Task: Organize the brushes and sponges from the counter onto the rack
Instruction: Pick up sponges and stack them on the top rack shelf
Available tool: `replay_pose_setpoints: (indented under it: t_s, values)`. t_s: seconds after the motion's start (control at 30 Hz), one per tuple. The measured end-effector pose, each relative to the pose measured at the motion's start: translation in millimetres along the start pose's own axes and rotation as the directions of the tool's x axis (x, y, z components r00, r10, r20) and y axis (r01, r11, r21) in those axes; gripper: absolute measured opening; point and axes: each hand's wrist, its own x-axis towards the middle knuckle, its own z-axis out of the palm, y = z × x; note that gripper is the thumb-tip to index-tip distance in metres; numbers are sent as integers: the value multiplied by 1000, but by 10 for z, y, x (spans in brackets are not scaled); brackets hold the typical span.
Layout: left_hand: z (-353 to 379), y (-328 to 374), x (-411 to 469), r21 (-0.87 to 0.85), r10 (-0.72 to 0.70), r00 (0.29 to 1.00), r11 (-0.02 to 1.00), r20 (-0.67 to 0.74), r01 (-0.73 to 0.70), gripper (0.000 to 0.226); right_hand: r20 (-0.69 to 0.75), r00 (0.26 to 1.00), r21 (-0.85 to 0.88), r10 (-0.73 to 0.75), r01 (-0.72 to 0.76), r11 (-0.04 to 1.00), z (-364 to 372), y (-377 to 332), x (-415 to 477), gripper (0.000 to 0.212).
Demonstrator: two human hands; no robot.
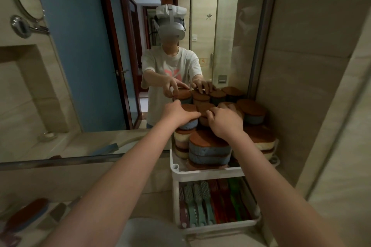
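A white two-tier rack (206,172) stands against the mirror in the right corner. Its top tier holds stacks of sponges with brown scouring tops over blue, cream and pink foam (208,146). My left hand (176,114) rests on the brown top of a blue sponge (188,124) on the back left stack, fingers stretched over it. My right hand (222,122) has curled fingers on a brown-topped sponge (204,109) in the middle of the pile. The lower tier holds several brushes (210,202), teal, red and green, lying side by side.
The mirror (100,56) behind the rack reflects me and the sponges. On the counter at the lower left lie a brown-and-blue sponge (28,214) and more brushes (58,212). A pale round sink edge (150,232) sits at the bottom. A tiled wall (311,86) closes the right side.
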Motion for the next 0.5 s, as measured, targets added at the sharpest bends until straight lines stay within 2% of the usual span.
replay_pose_setpoints:
  t_s: [0.13, 0.27, 0.37, 0.5]
  values:
    - [69, 16, -11, 53, 35, 999, 998, -9, -35, 82, 16, 1000, -8, 7, -7, 1000, 22, 12, 7, 45]
    - [102, -20, -36, 78, 3, 999, 997, -47, 1, 71, 0, 1000, -3, -15, 15, 1000, 31, 34, -10, 45]
    - [90, -45, -63, 9, 0, 998, 1000, -62, 1, 67, -33, 999, -4, -31, 31, 1000, 16, 15, -43, 44]
    - [67, -125, -121, -183, 10, 991, 982, -131, -34, 60, -108, 991, 63, -84, 91, 994, -16, -68, -146, 40]
